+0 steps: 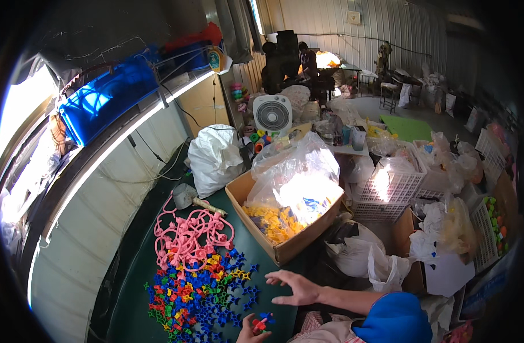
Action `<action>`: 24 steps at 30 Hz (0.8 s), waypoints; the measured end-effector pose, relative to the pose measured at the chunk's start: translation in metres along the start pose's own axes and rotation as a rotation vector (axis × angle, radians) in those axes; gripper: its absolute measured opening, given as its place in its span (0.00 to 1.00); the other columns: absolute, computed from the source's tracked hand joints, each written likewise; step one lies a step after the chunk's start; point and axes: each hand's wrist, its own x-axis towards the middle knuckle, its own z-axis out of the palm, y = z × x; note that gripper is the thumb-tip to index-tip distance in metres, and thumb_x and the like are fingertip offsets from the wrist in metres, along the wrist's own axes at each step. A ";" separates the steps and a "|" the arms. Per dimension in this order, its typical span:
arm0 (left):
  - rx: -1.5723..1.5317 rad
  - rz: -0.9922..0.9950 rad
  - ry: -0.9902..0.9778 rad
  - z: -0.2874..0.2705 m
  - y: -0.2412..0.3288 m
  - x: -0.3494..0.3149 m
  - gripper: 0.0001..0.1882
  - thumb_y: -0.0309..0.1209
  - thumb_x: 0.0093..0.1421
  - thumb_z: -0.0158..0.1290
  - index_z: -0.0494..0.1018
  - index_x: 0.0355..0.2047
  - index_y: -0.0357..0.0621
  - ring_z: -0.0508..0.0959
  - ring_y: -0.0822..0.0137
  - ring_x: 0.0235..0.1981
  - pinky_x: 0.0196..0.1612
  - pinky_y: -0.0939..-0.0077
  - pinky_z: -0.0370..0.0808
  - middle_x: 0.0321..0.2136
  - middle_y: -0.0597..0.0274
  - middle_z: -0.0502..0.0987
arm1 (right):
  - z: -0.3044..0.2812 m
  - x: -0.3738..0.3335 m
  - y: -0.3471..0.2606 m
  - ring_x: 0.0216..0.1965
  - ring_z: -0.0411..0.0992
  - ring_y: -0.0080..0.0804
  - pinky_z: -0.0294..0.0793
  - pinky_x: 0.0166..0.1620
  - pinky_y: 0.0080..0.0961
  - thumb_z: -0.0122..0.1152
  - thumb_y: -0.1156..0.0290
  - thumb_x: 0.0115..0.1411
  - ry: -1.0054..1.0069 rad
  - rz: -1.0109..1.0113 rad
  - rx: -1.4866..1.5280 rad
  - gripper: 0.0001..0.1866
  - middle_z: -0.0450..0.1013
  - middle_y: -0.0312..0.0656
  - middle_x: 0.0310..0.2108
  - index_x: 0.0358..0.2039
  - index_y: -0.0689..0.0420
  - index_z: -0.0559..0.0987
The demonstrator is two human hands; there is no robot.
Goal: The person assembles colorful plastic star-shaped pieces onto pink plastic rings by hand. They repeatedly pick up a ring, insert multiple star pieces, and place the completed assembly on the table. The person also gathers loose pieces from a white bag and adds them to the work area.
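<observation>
Low in the picture, my left hand (251, 331) is closed round a small cluster of red and blue plastic connector pieces (263, 323), with a bit of pink among them. My right hand (293, 287) hovers above the dark green tabletop (130, 280), fingers apart and nothing in them. To the left of both hands spreads a pile of star-shaped plastic connector pieces (202, 294) in red, blue, yellow and green. Looped pink plastic strands (190, 231) lie at the pile's far side.
Beyond my right hand stands a cardboard box (279, 251) of yellow pieces and clear bags. A hammer-like tool (187, 197) and a white sack (215, 160) lie farther back. White crates (382, 191) and plastic bags (359, 251) crowd the right. A box fan (273, 113) stands behind.
</observation>
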 end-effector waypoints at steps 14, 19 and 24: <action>-0.236 -0.491 0.386 -0.070 -0.094 -0.065 0.18 0.26 0.68 0.52 0.66 0.56 0.34 0.78 0.66 0.47 0.49 0.74 0.75 0.50 0.50 0.77 | 0.149 -0.074 0.217 0.37 0.79 0.29 0.78 0.41 0.27 0.60 0.54 0.65 -0.592 0.655 0.113 0.26 0.80 0.42 0.37 0.56 0.57 0.72; -0.079 -0.635 0.567 -0.106 -0.167 -0.103 0.15 0.26 0.65 0.52 0.67 0.52 0.36 0.79 0.66 0.38 0.40 0.73 0.76 0.42 0.53 0.78 | 0.136 -0.031 0.265 0.59 0.67 0.56 0.69 0.60 0.41 0.71 0.56 0.52 -0.154 0.808 -0.215 0.51 0.65 0.64 0.58 0.68 0.62 0.51; 0.733 -0.602 0.771 -0.112 -0.190 -0.147 0.15 0.33 0.59 0.55 0.66 0.43 0.41 0.84 0.49 0.27 0.29 0.56 0.80 0.29 0.49 0.83 | 0.174 0.024 0.289 0.66 0.58 0.60 0.63 0.66 0.42 0.76 0.64 0.45 -0.059 0.830 -0.291 0.61 0.54 0.66 0.65 0.70 0.61 0.43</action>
